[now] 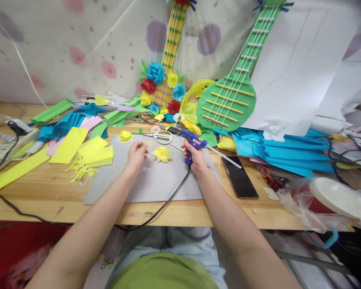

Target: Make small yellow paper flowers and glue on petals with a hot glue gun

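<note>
Green cloth of the person's shirt (164, 275) fills the bottom centre of the frame, with both bare forearms reaching up from it to a grey cutting mat (156, 182) on the wooden table (48, 192). At mid-frame the left hand (135, 155) has its fingers pinched together on a small pale yellow paper scrap (148, 143). The right hand (196, 159) is wrapped tight round the grip of a blue hot glue gun (193, 141), its black cord (168, 200) trailing down toward the table edge. A yellow folded-paper flower (162, 154) lies on the mat between the two hands, just right of the left fingertips and touching neither hand. White-handled scissors (163, 137) rest just above it, and a dark phone (240, 177) lies to the right.
</note>
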`<action>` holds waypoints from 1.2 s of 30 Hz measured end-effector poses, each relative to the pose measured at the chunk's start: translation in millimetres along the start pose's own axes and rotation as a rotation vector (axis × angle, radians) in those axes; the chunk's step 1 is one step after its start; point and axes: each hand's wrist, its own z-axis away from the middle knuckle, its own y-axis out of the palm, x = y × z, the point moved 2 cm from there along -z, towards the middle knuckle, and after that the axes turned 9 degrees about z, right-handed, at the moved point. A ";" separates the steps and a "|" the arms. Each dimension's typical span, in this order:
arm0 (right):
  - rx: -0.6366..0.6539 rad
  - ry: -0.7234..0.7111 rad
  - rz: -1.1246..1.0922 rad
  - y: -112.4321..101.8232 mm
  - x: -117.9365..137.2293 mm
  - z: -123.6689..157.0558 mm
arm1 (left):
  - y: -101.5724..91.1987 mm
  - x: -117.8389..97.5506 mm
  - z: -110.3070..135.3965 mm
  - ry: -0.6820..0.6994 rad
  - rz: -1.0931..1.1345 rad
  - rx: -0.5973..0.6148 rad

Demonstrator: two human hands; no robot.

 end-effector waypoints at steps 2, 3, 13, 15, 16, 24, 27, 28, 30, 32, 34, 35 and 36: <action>-0.008 0.000 0.030 0.2 0.9 0.6 | -7.8 -2.6 -1.6 0.012 0.005 0.018; -0.009 -0.001 0.038 0.3 1.1 0.8 | -11.3 -3.8 -2.0 0.010 0.000 0.038; 0.014 -0.003 0.045 -0.3 -4.2 -2.2 | -4.0 16.0 13.4 -0.170 -0.023 -0.021; 0.011 -0.001 0.053 -0.7 -3.9 -2.0 | 4.4 20.9 17.5 -0.196 0.053 -0.070; 0.007 -0.002 0.052 -0.7 -3.4 -1.8 | 8.0 22.5 19.1 -0.210 0.074 -0.094; -0.017 0.009 0.034 0.6 1.2 1.1 | 18.6 25.8 16.6 -0.225 -0.083 -0.122; -0.016 0.014 0.036 0.5 1.2 1.4 | 19.3 29.8 13.9 -0.190 -0.144 -0.129; -0.014 0.014 0.038 0.4 1.1 1.4 | 19.5 31.1 13.3 -0.179 -0.162 -0.133; -0.009 0.011 0.045 0.2 0.8 1.3 | 19.6 33.2 12.4 -0.160 -0.196 -0.142; -0.006 0.007 0.051 0.1 0.4 1.0 | 19.2 35.0 11.5 -0.143 -0.231 -0.148; -0.005 0.001 0.050 0.0 -0.1 0.5 | 18.4 36.9 10.1 -0.123 -0.267 -0.152; -0.006 -0.003 0.045 0.0 -0.5 0.2 | 17.9 38.1 9.3 -0.112 -0.284 -0.152; -0.008 -0.007 0.036 -0.1 -0.9 -0.2 | 17.4 39.7 8.4 -0.101 -0.301 -0.151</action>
